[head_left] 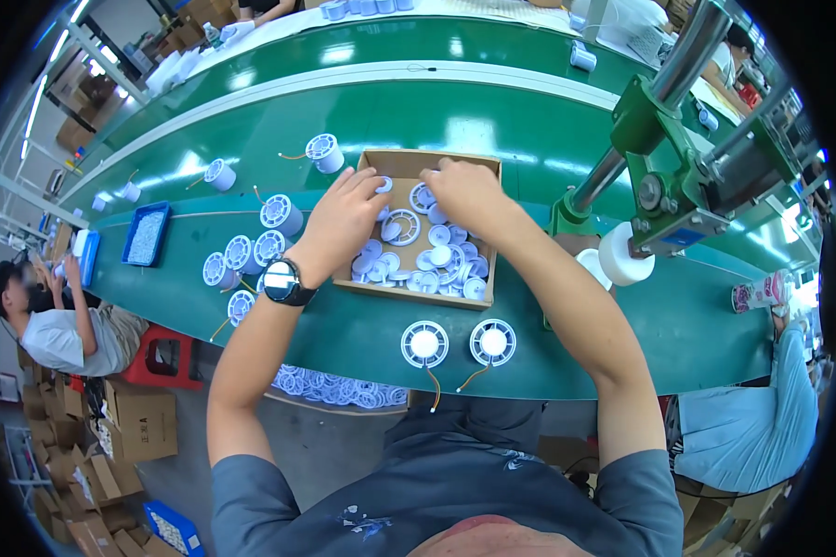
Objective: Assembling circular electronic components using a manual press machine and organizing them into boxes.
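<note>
Left hand (348,209), right hand (464,192), both at the cardboard box (399,162)!
Two units (424,344) sit capped, many white discs (439,255) remain; either grip, I can't tell.

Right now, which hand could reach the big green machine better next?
Probably the right hand: it's nearer the green machine; the left hand is over the left side of the cardboard box.

Worktop (358,343) is plain green; carton (402,165) brown, its plastic discs (439,235) bluish white. Tray (163,237) shows blue, stool (163,360) red, wristwatch (282,280) black.
</note>
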Demonstrator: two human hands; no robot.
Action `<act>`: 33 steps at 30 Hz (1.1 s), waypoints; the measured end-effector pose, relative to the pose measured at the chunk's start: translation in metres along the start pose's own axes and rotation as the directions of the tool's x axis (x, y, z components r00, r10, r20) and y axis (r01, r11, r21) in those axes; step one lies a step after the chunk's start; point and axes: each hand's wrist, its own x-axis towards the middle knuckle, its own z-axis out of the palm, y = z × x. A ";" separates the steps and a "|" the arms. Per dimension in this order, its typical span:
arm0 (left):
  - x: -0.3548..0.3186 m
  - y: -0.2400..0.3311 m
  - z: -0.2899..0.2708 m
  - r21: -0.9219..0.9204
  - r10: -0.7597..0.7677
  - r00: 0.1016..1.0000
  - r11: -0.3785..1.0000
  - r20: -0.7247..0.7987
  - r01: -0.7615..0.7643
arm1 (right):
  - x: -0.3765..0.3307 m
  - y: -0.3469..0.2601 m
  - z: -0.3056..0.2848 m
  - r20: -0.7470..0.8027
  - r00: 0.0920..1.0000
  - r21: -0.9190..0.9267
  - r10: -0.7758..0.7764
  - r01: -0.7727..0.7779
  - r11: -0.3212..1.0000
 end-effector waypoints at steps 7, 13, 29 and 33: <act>0.026 0.011 0.019 -0.324 0.037 0.895 0.938 0.445 0.122 | -0.024 0.003 -0.023 0.114 0.992 -0.063 -0.045 0.052 0.997; 0.030 0.005 0.027 -0.312 -0.041 0.862 0.923 0.505 0.227 | 0.004 0.001 -0.007 0.037 0.997 0.034 -0.074 0.073 0.997; -0.007 0.019 -0.027 -0.704 -0.581 0.809 0.539 0.086 0.462 | 0.014 0.008 -0.015 0.051 0.996 0.136 -0.071 0.063 0.989; -0.031 0.031 -0.041 -0.778 -0.658 0.751 0.446 0.051 0.443 | -0.002 0.011 -0.024 0.013 0.996 0.444 0.083 -0.080 0.893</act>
